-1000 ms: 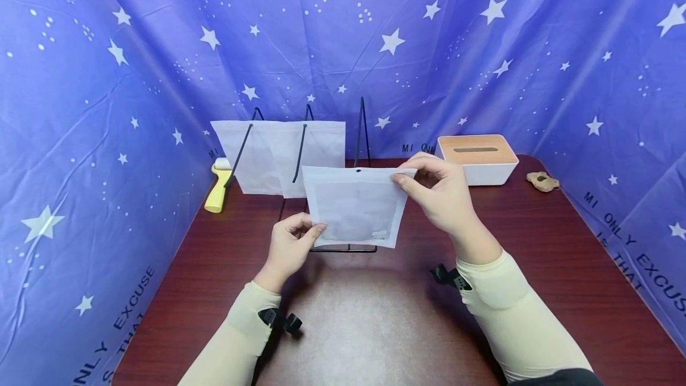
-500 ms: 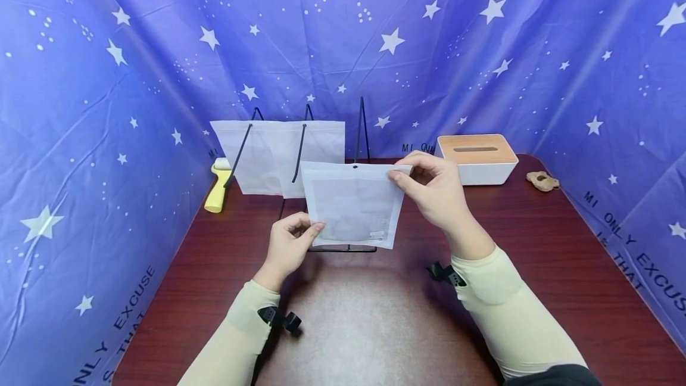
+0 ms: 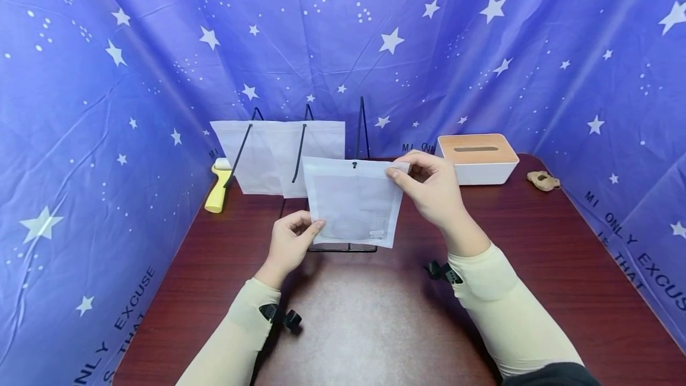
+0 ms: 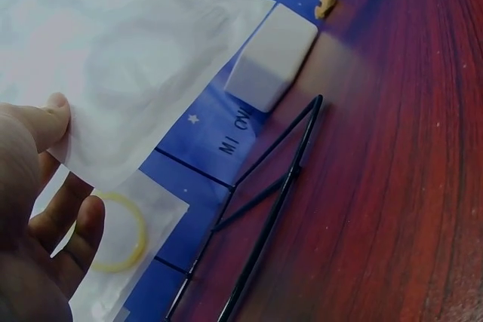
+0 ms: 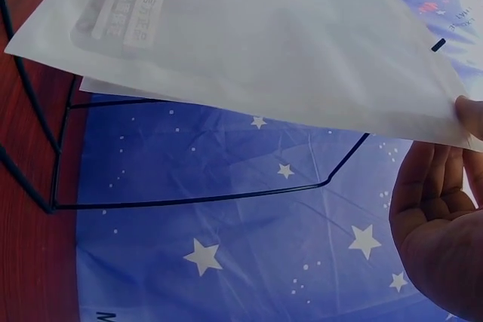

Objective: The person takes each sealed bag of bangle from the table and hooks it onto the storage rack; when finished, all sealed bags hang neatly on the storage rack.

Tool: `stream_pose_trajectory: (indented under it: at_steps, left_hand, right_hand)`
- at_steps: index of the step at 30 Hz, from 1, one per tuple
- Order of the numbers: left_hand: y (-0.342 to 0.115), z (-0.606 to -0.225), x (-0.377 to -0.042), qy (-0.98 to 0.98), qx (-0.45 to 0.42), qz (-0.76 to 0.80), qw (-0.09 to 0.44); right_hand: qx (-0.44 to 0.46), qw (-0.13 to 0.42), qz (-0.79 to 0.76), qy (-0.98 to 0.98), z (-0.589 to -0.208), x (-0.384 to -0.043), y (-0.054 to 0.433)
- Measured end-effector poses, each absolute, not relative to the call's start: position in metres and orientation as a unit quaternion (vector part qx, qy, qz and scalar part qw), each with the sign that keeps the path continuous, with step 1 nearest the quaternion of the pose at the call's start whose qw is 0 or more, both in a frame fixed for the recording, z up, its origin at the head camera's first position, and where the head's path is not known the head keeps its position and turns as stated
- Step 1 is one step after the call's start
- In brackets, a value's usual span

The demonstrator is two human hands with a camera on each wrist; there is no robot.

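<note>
A white translucent flat pouch (image 3: 354,204) with a hole near its top edge faces me. My left hand (image 3: 289,246) pinches its lower left edge between thumb and fingers. At the upper right corner, my right hand (image 3: 434,192) pinches it. The tip of a black rack prong (image 5: 438,44) pokes out through the pouch's hole. Behind it stands the black wire rack (image 3: 362,130), partly hidden by the pouch. Two similar white pouches, a left one (image 3: 249,159) and a right one (image 3: 324,142), hang on its other prongs. A yellow ring shape (image 4: 139,235) shows through a pouch in the left wrist view.
A white tissue box (image 3: 485,173) with a wooden lid stands at the back right, beside a small tan object (image 3: 543,181). A yellow-handled lint roller (image 3: 217,192) lies left of the rack. Starry blue cloth (image 3: 332,46) surrounds the reddish-brown table (image 3: 536,255).
The pouch and my right hand have moved slightly left and up. The prong's tip now shows at the pouch's hole. My left hand keeps its pinch, nearly still.
</note>
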State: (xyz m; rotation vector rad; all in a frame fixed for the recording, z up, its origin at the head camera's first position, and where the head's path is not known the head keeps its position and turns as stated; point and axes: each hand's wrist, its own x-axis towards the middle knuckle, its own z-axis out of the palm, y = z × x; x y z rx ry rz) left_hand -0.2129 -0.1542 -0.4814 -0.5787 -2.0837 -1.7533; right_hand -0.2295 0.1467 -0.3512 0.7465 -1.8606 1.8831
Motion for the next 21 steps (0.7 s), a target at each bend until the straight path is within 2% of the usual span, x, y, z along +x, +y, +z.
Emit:
stream_pose_trajectory:
  at_steps: [12, 21]
  left_hand:
    - [-0.147, -0.465, -0.214, -0.741, -0.166, -0.622, 0.189]
    - [-0.145, -0.453, -0.219, -0.743, -0.170, -0.602, 0.237]
  right_hand:
    - [0.242, 0.206, 0.674, -0.667, -0.355, -0.237, 0.144]
    - [0.228, 0.219, 0.669, -0.672, -0.356, -0.248, 0.144]
